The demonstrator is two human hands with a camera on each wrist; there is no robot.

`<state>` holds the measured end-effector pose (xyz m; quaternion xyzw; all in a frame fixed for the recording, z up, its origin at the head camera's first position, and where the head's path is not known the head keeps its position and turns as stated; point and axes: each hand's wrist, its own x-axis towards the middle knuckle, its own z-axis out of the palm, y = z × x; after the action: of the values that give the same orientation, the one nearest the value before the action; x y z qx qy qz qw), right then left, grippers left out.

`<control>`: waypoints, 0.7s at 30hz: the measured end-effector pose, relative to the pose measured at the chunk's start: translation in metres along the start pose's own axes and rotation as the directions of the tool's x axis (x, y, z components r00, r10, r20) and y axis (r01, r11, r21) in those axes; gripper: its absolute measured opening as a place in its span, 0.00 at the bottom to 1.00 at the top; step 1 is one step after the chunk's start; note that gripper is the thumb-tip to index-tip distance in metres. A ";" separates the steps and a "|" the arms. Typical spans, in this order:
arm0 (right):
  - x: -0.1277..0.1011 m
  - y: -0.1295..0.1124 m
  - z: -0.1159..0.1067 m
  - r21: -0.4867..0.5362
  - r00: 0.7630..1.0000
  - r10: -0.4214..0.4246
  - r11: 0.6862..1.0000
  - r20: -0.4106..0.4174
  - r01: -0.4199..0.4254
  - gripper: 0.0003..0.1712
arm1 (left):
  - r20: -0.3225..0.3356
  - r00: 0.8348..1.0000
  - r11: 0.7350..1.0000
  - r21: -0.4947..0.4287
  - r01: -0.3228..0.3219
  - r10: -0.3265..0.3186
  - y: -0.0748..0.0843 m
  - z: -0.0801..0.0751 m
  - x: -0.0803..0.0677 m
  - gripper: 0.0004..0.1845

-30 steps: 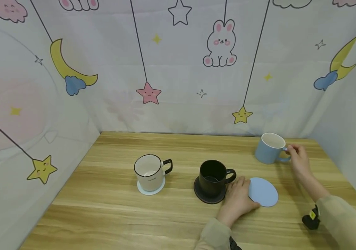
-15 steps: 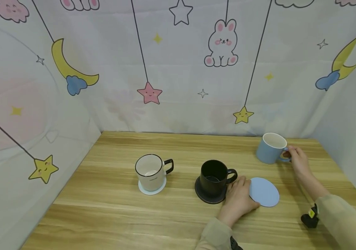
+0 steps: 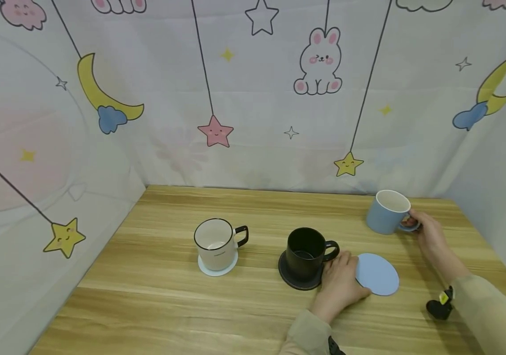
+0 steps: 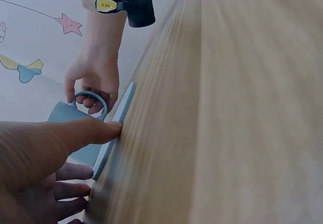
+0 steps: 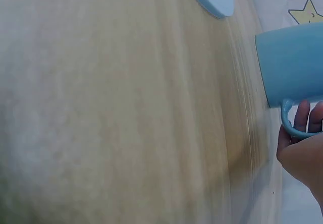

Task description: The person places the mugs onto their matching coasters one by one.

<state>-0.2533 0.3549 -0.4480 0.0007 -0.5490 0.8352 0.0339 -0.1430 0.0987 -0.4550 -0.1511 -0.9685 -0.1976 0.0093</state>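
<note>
A blue mug [image 3: 388, 213] with a pale inside is at the back right. My right hand [image 3: 431, 236] holds its handle, with fingers passing through the loop in the right wrist view. In front of the mug, a light blue round coaster [image 3: 378, 274] lies flat on the table. My left hand [image 3: 341, 282] rests at the coaster's left side, thumb on its near edge and fingers toward its far edge. Close left of these fingers, a black mug [image 3: 305, 257] stands on a dark round coaster [image 3: 289, 279].
A white mug [image 3: 215, 249] with a black rim and handle stands on a pale coaster [image 3: 209, 268] to the left. The wooden table [image 3: 168, 310] ends at a cloth backdrop [image 3: 253, 162] printed with stars, moons and a rabbit.
My right hand has shifted its fingers further into the handle of the blue mug, which stays nearly in place. The left hand stays at the coaster. The head view has turned slightly left.
</note>
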 end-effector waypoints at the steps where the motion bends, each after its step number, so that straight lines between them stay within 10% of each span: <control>1: 0.001 0.000 0.000 0.034 1.000 0.004 0.999 0.012 -0.004 0.25 | 0.000 1.000 1.000 0.000 0.001 -0.001 0.000 0.000 0.000 0.37; 21: 0.006 -0.003 0.006 0.204 0.988 0.146 0.970 -0.048 -0.134 0.26 | 0.003 1.000 1.000 0.022 0.003 -0.003 0.000 0.001 0.000 0.37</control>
<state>-0.2591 0.3506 -0.4423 -0.0609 -0.4596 0.8860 -0.0082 -0.1430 0.0988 -0.4560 -0.1499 -0.9709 -0.1867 0.0094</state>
